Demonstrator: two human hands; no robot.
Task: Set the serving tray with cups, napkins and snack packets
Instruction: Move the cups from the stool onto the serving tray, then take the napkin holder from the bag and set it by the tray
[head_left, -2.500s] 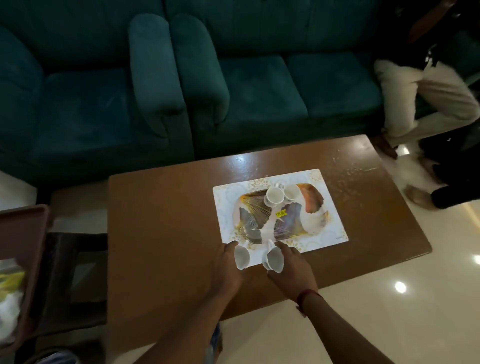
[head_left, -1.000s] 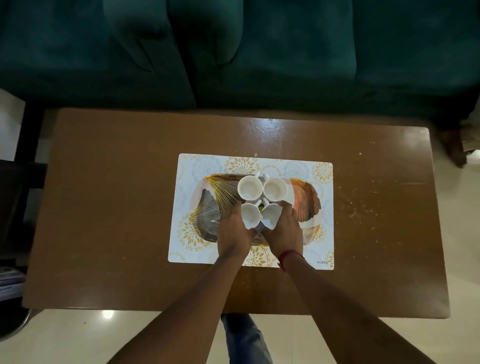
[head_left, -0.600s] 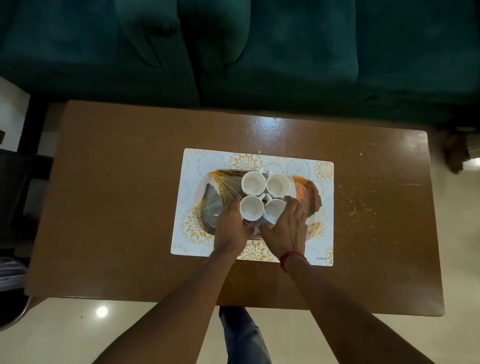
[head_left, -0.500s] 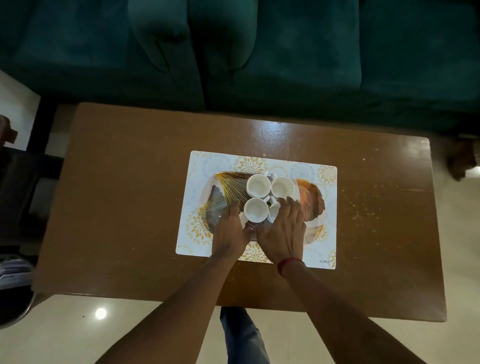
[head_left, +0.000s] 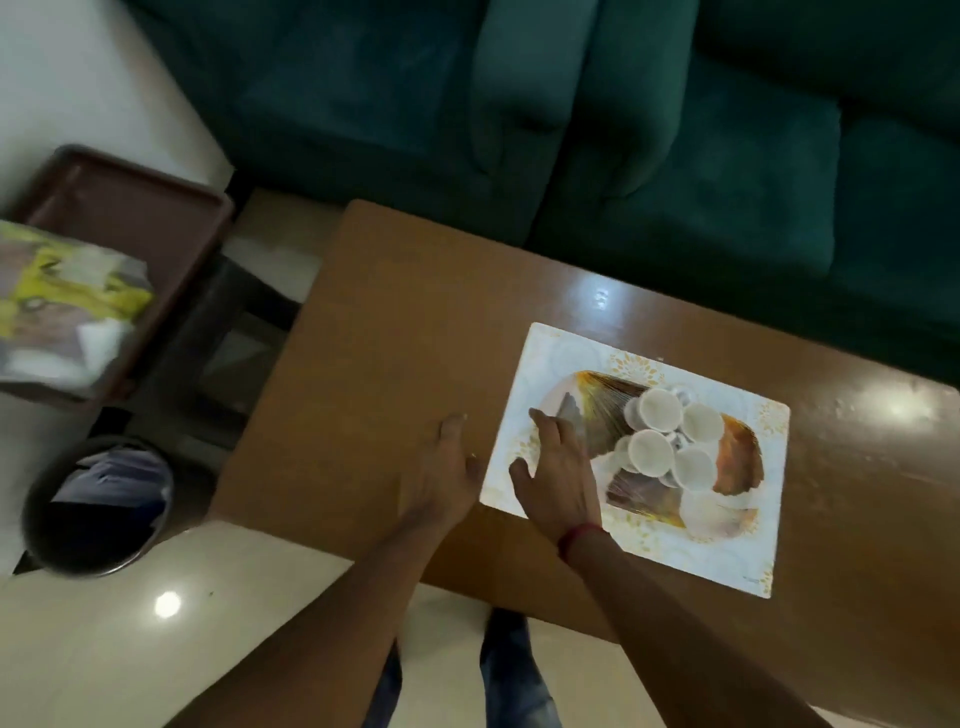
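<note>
Brown wooden table (head_left: 374, 364) stood in front of a dark green sofa (head_left: 675, 208) — glossy top, light glare near the far edge. White placemat with yellow flower print (head_left: 727, 551) lay on the table, skewed to its edges. Round dark bin (head_left: 98, 499) sat on the pale floor (head_left: 104, 649) off the table's left end — papers inside.

Brown wooden table (head_left: 374, 332) — glossy top, with bright spots of light glare at the far side and towards the right end. One item lies directly on it: a white rectangular placemat (head_left: 558, 358) with pale yellow floral print — flat, well in from the left end.
</note>
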